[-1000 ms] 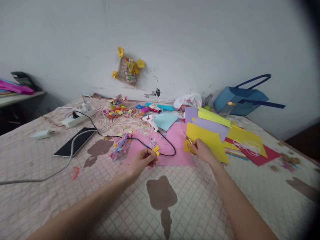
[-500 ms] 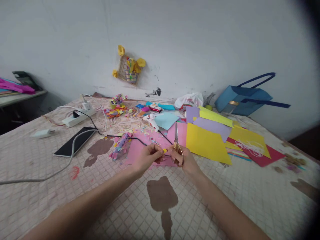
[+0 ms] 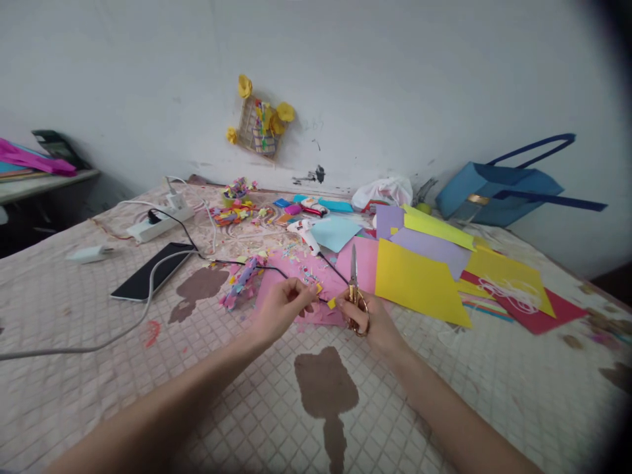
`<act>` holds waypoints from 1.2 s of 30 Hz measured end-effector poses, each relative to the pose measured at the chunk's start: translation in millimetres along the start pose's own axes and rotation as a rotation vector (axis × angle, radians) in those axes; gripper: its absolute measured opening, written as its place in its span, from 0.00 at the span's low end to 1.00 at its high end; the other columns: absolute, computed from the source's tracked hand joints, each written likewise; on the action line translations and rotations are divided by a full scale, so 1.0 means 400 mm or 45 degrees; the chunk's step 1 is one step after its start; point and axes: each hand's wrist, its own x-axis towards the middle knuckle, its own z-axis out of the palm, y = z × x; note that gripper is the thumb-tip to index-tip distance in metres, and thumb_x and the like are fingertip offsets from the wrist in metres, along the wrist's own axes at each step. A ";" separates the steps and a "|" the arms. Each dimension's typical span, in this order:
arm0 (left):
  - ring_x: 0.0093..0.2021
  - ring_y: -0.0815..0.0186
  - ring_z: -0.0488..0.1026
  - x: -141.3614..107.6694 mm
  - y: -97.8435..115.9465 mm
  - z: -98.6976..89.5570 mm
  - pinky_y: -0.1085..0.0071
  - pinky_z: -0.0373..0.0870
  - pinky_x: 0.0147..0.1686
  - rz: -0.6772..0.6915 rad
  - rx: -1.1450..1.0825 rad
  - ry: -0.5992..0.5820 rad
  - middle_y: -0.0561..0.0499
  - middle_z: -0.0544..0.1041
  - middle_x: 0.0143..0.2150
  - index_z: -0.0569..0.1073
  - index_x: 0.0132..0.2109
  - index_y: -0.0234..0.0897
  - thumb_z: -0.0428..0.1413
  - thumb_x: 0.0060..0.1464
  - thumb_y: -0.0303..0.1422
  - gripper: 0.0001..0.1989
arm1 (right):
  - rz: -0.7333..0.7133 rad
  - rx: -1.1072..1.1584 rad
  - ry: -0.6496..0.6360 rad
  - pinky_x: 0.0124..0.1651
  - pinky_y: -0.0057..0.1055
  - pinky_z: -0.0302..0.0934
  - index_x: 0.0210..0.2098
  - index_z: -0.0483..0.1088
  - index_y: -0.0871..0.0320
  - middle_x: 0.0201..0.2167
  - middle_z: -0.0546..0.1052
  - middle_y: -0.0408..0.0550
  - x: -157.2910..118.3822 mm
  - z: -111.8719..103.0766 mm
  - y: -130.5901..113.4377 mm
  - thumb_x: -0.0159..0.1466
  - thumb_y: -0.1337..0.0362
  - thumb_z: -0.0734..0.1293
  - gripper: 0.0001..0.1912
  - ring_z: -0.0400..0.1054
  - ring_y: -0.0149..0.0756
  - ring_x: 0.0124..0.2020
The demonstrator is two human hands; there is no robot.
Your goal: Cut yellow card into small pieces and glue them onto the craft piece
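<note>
Head camera view: the pale, quilt-patterned surface [image 3: 237, 421] stretches out before you, strewn with craft supplies. At the far right, a blue bag [image 3: 459, 192] with dark blue handles stands near the wall. A pink sheet [image 3: 366, 266] lies ahead of you, scattered with small paper scraps, and a yellow sheet [image 3: 419, 283] overlaps its right side. A dark flat device [image 3: 151, 273] rests to the left, a pale cable running across it.

Your left hand [image 3: 289, 301] is over the near part of the pink sheet, thumb and fingers pinched together on a small yellow piece. Your right hand [image 3: 372, 319], just beside it, is closed around the gold handles of a pair of scissors. A white glue gun [image 3: 306, 236] lies beyond both, its black cord trailing back between them. The scissors [image 3: 353, 289] point away from you, blades together. Smallest are two bits of yellow: the left piece [image 3: 318, 288] at your left fingertips, the right piece [image 3: 331, 303] at your right, the two apart.
</note>
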 end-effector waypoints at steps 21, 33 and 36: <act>0.33 0.59 0.76 -0.141 -0.002 -0.222 0.69 0.71 0.25 -0.077 0.110 0.761 0.50 0.73 0.31 0.57 0.48 0.36 0.57 0.45 0.40 0.26 | 0.032 0.024 0.023 0.17 0.22 0.43 0.25 0.63 0.59 0.15 0.58 0.36 -0.003 0.007 -0.010 0.55 0.58 0.64 0.10 0.50 0.23 0.16; 0.25 0.72 0.67 -0.049 0.056 -0.015 0.75 0.63 0.24 0.129 0.452 0.016 0.49 0.73 0.37 0.66 0.45 0.37 0.51 0.52 0.35 0.13 | 0.033 -0.046 -0.073 0.16 0.22 0.44 0.26 0.63 0.59 0.14 0.60 0.36 -0.011 0.019 -0.013 0.57 0.56 0.63 0.11 0.52 0.24 0.14; 0.24 0.72 0.67 -0.012 0.044 0.015 0.76 0.62 0.22 0.053 0.427 -0.177 0.50 0.72 0.29 0.69 0.36 0.33 0.50 0.52 0.34 0.09 | 0.020 -0.051 -0.072 0.16 0.22 0.44 0.25 0.62 0.59 0.13 0.59 0.35 -0.012 0.021 -0.018 0.57 0.57 0.63 0.12 0.52 0.24 0.14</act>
